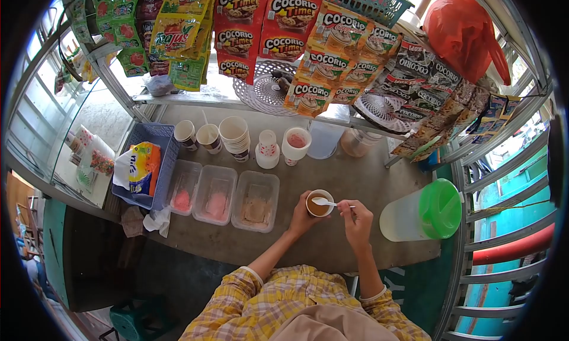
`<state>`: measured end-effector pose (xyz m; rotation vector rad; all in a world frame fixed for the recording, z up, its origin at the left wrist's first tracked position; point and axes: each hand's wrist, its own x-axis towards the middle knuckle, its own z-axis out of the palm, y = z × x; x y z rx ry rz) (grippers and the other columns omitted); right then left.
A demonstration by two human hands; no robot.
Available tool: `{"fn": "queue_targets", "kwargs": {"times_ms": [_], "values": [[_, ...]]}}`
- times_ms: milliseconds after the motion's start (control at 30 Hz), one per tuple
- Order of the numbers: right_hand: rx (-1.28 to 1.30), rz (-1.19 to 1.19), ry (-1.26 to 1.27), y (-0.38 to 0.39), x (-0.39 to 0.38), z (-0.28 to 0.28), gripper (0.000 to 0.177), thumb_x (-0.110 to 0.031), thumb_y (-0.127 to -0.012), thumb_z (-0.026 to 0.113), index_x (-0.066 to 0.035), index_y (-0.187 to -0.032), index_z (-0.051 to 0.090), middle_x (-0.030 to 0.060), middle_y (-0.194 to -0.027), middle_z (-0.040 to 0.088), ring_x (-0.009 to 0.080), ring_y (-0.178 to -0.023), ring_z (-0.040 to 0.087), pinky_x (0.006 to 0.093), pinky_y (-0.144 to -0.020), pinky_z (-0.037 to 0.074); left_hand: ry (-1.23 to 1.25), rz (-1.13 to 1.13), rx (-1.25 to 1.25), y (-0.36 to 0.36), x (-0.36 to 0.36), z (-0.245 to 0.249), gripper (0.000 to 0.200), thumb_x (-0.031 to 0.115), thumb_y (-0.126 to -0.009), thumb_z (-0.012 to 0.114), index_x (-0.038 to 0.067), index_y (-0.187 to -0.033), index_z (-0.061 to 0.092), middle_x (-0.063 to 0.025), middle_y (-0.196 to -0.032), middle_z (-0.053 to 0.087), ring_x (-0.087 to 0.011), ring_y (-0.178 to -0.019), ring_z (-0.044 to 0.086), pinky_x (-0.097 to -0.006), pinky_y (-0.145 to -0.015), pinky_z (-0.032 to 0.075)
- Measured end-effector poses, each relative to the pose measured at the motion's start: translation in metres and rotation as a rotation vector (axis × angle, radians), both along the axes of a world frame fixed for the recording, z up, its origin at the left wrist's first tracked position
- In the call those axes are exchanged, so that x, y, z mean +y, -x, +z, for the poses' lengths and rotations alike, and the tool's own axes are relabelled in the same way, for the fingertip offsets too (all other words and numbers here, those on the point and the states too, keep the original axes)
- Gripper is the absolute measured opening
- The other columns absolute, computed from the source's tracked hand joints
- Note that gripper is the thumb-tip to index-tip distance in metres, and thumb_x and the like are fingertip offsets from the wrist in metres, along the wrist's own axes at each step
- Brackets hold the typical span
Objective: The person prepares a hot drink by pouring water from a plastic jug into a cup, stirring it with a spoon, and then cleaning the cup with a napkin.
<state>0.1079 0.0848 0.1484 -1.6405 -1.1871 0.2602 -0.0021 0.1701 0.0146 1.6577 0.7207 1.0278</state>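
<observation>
A paper cup [310, 210] of brown liquid is held by my left hand [302, 216], its fingers wrapped round the side. My right hand [357, 223] pinches the handle of a white plastic spoon [323, 201], whose bowl rests over the cup's opening, at the liquid. Left of the cup sits a clear tub with brown powder [257, 212]. Beyond it are a tub with pink powder [217, 206] and a smaller tub with brighter pink powder [182, 200]. A clear pitcher with a green lid [440, 209] stands to the right of my right hand.
Stacked paper cups [235, 130] line the back of the table [320, 243]. A blue basket [169, 157] with a tissue pack [144, 168] is at the left. Drink sachets [237, 35] hang overhead, beside a red plastic bag [459, 35]. Metal bars border the right side.
</observation>
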Motion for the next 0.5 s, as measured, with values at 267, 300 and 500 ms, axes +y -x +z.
{"fn": "queue_targets", "kwargs": {"times_ms": [267, 300, 500], "values": [[-0.015, -0.005, 0.042, -0.003, 0.001, -0.031, 0.022, -0.019, -0.092, 0.059, 0.001, -0.088, 0.067, 0.0060, -0.074, 0.064, 0.0087, -0.058, 0.056, 0.0228, -0.052, 0.043, -0.025, 0.011, -0.006, -0.001, 0.001, -0.009, 0.085, 0.025, -0.060, 0.089, 0.004, -0.124, 0.037, -0.0121, -0.112, 0.059, -0.0243, -0.103, 0.061, -0.0351, -0.087, 0.050], [-0.015, -0.005, 0.045, -0.003, 0.001, -0.032, 0.022, -0.019, -0.092, 0.059, 0.001, -0.088, 0.067, 0.0060, -0.073, 0.064, 0.0087, -0.058, 0.056, 0.0229, -0.052, 0.043, -0.030, 0.010, -0.010, -0.001, 0.001, -0.009, 0.085, 0.025, -0.060, 0.089, 0.004, -0.124, 0.037, -0.0122, -0.112, 0.059, -0.0242, -0.103, 0.061, -0.0351, -0.086, 0.050], [-0.016, 0.005, 0.078, 0.000, 0.001, -0.037, 0.021, -0.019, -0.091, 0.060, 0.001, -0.087, 0.067, 0.0075, -0.073, 0.064, 0.0097, -0.056, 0.055, 0.0237, -0.051, 0.042, -0.013, 0.004, -0.022, -0.001, 0.000, -0.004, 0.083, 0.020, -0.061, 0.088, 0.004, -0.124, 0.037, -0.0120, -0.112, 0.058, -0.0235, -0.102, 0.061, -0.0344, -0.085, 0.050]]}}
